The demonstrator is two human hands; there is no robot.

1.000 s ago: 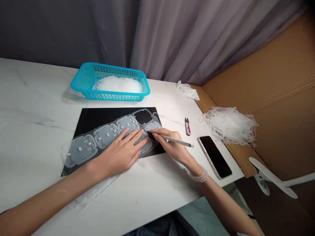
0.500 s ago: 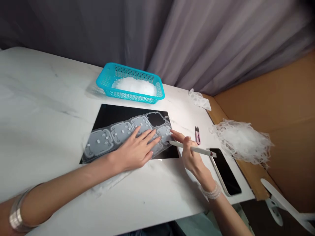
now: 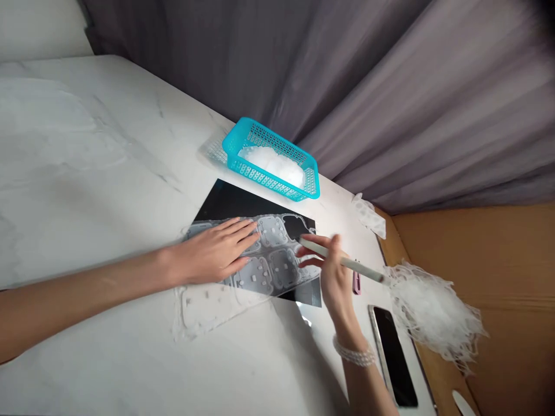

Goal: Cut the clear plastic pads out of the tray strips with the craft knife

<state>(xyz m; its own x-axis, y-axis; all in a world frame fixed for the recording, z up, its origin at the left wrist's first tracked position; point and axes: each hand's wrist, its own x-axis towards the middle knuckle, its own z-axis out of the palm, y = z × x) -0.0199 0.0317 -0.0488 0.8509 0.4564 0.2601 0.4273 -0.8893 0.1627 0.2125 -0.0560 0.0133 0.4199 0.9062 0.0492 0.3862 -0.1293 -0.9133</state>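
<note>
My left hand lies flat, fingers stretched, on a translucent moulded sheet with rounded panels and small raised bumps. The sheet rests partly on a black mat, and its lower left part hangs past the mat onto the white table. One panel opening near the upper right shows black through it. My right hand grips a slim white pen-shaped tool with a dark tip. The tip is close to that opening; whether it touches the sheet I cannot tell. My right fingertips are near the sheet's right end.
Behind the mat stands a blue basket holding white translucent pieces. To the right are pink snips, partly hidden, a phone, a heap of white stringy scraps and a small translucent piece. Cardboard walls the right side.
The camera view has turned and tilted. My left hand has shifted left over the sheet, uncovering lower panels. The tool's tip has moved up toward the opening at the upper right.
</note>
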